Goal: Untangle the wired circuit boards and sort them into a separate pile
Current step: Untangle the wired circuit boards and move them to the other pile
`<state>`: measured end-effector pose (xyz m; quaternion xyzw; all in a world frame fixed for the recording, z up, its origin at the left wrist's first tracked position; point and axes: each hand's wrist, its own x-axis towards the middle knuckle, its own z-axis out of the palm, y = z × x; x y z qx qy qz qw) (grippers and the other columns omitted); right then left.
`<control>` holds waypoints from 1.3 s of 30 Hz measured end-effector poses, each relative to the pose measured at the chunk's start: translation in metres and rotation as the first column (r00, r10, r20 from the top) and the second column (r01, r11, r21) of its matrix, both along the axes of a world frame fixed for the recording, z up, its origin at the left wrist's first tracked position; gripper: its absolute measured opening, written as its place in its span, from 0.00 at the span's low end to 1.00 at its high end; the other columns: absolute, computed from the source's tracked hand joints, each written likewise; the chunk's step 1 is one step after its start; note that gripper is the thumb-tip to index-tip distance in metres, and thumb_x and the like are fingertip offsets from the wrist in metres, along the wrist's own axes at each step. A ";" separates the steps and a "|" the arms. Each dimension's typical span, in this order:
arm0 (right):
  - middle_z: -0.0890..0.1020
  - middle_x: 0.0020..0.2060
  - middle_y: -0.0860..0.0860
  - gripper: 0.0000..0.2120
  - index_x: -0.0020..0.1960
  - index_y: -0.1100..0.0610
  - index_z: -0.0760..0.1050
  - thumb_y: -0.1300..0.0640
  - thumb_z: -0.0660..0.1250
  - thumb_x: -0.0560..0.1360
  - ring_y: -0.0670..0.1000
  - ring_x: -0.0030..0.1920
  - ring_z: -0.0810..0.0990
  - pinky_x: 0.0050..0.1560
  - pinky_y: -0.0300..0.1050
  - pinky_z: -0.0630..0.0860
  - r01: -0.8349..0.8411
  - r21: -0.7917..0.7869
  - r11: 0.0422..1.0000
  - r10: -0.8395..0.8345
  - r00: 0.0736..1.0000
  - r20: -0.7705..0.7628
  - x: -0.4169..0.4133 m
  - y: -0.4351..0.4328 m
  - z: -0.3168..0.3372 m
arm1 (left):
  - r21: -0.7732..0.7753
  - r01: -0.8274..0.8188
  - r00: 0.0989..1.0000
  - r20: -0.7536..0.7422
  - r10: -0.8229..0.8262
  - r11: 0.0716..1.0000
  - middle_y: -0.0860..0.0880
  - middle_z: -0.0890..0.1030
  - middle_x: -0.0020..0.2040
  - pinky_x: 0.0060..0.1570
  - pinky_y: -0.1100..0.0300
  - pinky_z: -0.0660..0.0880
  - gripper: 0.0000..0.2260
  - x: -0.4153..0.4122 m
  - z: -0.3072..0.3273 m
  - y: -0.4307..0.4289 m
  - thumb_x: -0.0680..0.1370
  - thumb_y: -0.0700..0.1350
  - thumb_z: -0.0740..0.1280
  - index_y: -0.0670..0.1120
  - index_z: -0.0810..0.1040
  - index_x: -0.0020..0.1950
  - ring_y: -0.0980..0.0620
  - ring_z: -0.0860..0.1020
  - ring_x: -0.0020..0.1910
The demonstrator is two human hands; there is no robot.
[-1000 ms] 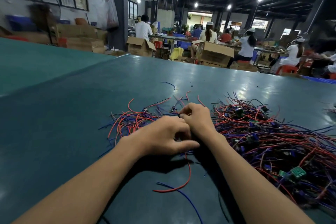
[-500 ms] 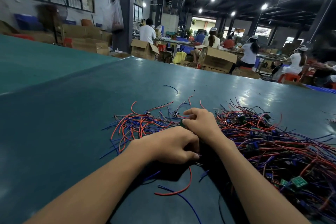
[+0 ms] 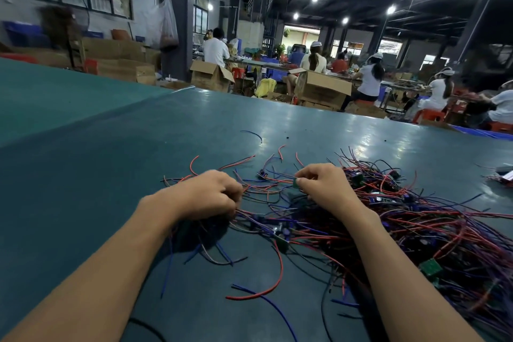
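Observation:
A big tangle of red, blue and purple wires with small green circuit boards point(image 3: 433, 225) covers the right side of the teal table point(image 3: 111, 164). A thinner spread of wired boards point(image 3: 263, 175) lies between and beyond my hands. My right hand point(image 3: 322, 189) pinches a small green circuit board point(image 3: 296, 183) at the tangle's left edge. My left hand point(image 3: 205, 194) grips a bunch of red and blue wires that stretch toward the right hand. A loose green board point(image 3: 430, 268) lies in the tangle at the lower right.
Stray red and blue wires point(image 3: 266, 286) lie near the front edge between my forearms. Cardboard boxes point(image 3: 319, 89) and seated workers point(image 3: 369, 80) fill the room past the table's far edge. A few wires point(image 3: 499, 175) lie at the far right.
My hands, close together a second ago, have pulled apart: the left went left with its wires, the right went right with the green board. The view tilted slightly.

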<state>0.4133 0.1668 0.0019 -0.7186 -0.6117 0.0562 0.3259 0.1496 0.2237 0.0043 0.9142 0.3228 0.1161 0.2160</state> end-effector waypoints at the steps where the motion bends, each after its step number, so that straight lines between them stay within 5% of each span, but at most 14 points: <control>1: 0.81 0.37 0.45 0.08 0.51 0.55 0.86 0.58 0.70 0.75 0.45 0.41 0.79 0.48 0.41 0.75 -0.006 -0.001 1.000 0.006 0.999 0.032 -0.001 0.000 -0.001 | -0.002 -0.023 1.000 0.015 0.023 1.000 0.53 0.77 0.36 0.42 0.55 0.75 0.03 -0.003 0.002 0.001 0.68 0.46 0.65 0.49 0.77 0.37 0.53 0.76 0.38; 4: 0.79 0.37 0.44 0.08 0.51 0.54 0.86 0.57 0.69 0.75 0.47 0.43 0.77 0.44 0.39 0.71 -0.043 -0.026 0.999 0.046 0.991 0.125 -0.005 0.000 -0.004 | 0.064 -0.007 1.000 -0.022 0.009 0.998 0.54 0.79 0.41 0.51 0.53 0.73 0.09 0.000 0.005 -0.002 0.68 0.50 0.58 0.53 0.78 0.37 0.53 0.76 0.46; 6: 0.81 0.41 0.48 0.10 0.52 0.54 0.86 0.56 0.68 0.75 0.51 0.46 0.79 0.48 0.43 0.74 -0.068 -0.050 0.996 0.076 0.982 0.175 -0.009 0.000 -0.007 | 0.112 0.015 0.999 -0.050 -0.010 0.994 0.56 0.78 0.46 0.58 0.52 0.70 0.14 0.009 0.004 -0.006 0.70 0.50 0.56 0.55 0.81 0.46 0.54 0.72 0.51; 12: 0.79 0.49 0.56 0.13 0.58 0.54 0.84 0.56 0.65 0.77 0.57 0.51 0.79 0.52 0.45 0.72 -0.087 -0.028 0.996 0.091 0.971 0.222 -0.016 0.003 -0.013 | 0.144 0.199 0.980 -0.015 -0.199 0.969 0.58 0.77 0.54 0.61 0.53 0.68 0.18 0.037 -0.011 -0.027 0.78 0.64 0.65 0.58 0.77 0.63 0.56 0.71 0.57; 15: 0.78 0.47 0.54 0.11 0.56 0.56 0.83 0.57 0.64 0.79 0.54 0.50 0.78 0.48 0.41 0.69 -0.075 0.017 0.997 0.072 0.991 0.113 -0.020 0.005 -0.011 | 0.142 0.218 0.975 0.023 -0.223 0.966 0.58 0.76 0.51 0.59 0.54 0.70 0.15 0.040 -0.014 -0.025 0.78 0.58 0.70 0.55 0.79 0.62 0.57 0.73 0.54; 17: 0.81 0.44 0.53 0.08 0.53 0.59 0.82 0.60 0.64 0.80 0.55 0.48 0.80 0.44 0.39 0.70 -0.086 0.079 0.993 0.096 0.987 -0.129 -0.023 0.005 -0.001 | 0.188 0.216 0.972 0.055 -0.230 0.958 0.61 0.75 0.47 0.56 0.56 0.72 0.12 0.039 -0.015 -0.023 0.77 0.56 0.71 0.55 0.80 0.59 0.60 0.73 0.50; 19: 0.82 0.44 0.57 0.08 0.52 0.62 0.79 0.63 0.61 0.81 0.58 0.47 0.84 0.41 0.43 0.75 -0.173 0.134 0.976 0.218 0.836 -0.504 -0.026 0.000 0.015 | 0.197 0.181 0.973 0.108 -0.205 0.964 0.60 0.77 0.49 0.55 0.56 0.72 0.13 0.037 -0.017 -0.021 0.77 0.58 0.67 0.54 0.80 0.58 0.60 0.73 0.50; 21: 0.82 0.42 0.57 0.07 0.56 0.66 0.75 0.65 0.60 0.82 0.58 0.43 0.85 0.38 0.45 0.77 -0.323 0.200 0.925 0.349 0.516 -0.782 -0.027 -0.009 0.032 | 0.229 0.086 0.964 0.228 -0.139 0.970 0.57 0.79 0.51 0.54 0.56 0.73 0.14 0.038 -0.021 -0.020 0.80 0.60 0.65 0.52 0.79 0.58 0.59 0.74 0.51; 23: 0.82 0.44 0.58 0.09 0.60 0.67 0.73 0.65 0.60 0.81 0.57 0.42 0.85 0.42 0.48 0.81 -0.443 0.254 0.860 0.410 0.303 -0.860 -0.028 -0.016 0.046 | 0.267 -0.060 0.902 0.427 -0.062 0.962 0.56 0.79 0.50 0.52 0.59 0.72 0.13 0.042 -0.021 -0.020 0.80 0.57 0.67 0.52 0.78 0.59 0.57 0.75 0.51; 25: 0.83 0.47 0.58 0.11 0.61 0.67 0.73 0.64 0.62 0.81 0.56 0.45 0.85 0.48 0.48 0.83 -0.512 0.286 0.810 0.452 0.233 -0.861 -0.029 -0.021 0.056 | 0.202 -0.162 0.799 0.601 0.008 0.966 0.56 0.80 0.52 0.49 0.63 0.72 0.14 0.045 -0.019 -0.022 0.80 0.55 0.68 0.51 0.77 0.63 0.57 0.77 0.52; 29: 0.84 0.51 0.60 0.11 0.57 0.66 0.78 0.65 0.67 0.76 0.57 0.51 0.84 0.54 0.49 0.81 -0.533 0.321 0.783 0.503 0.237 -0.831 -0.030 -0.021 0.062 | 0.009 -0.068 0.693 0.720 0.041 0.998 0.56 0.84 0.57 0.55 0.60 0.76 0.18 0.050 -0.014 -0.026 0.79 0.57 0.68 0.52 0.77 0.67 0.58 0.81 0.57; 32: 0.84 0.47 0.59 0.11 0.53 0.65 0.79 0.70 0.71 0.71 0.55 0.46 0.83 0.44 0.45 0.80 -0.550 0.292 0.783 0.501 0.279 -0.819 -0.030 -0.018 0.061 | -0.211 0.163 0.534 0.841 0.093 0.964 0.51 0.86 0.53 0.54 0.63 0.78 0.16 0.055 -0.010 -0.027 0.77 0.49 0.72 0.47 0.79 0.64 0.56 0.83 0.54; 35: 0.84 0.43 0.57 0.11 0.51 0.63 0.80 0.70 0.72 0.69 0.51 0.41 0.82 0.36 0.41 0.75 -0.537 0.236 0.810 0.478 0.372 -0.796 -0.029 -0.014 0.061 | -0.192 0.170 0.522 0.849 0.077 0.967 0.48 0.84 0.40 0.44 0.63 0.78 0.10 0.054 -0.013 -0.023 0.79 0.43 0.69 0.43 0.80 0.59 0.53 0.83 0.39; 39: 0.85 0.45 0.58 0.07 0.48 0.62 0.84 0.65 0.73 0.70 0.52 0.42 0.83 0.36 0.40 0.77 -0.489 0.247 0.837 0.460 0.383 -0.801 -0.023 -0.011 0.062 | -0.157 0.064 0.530 0.842 0.100 0.985 0.55 0.73 0.31 0.31 0.61 0.67 0.10 0.052 -0.016 -0.021 0.81 0.51 0.64 0.48 0.83 0.53 0.55 0.69 0.30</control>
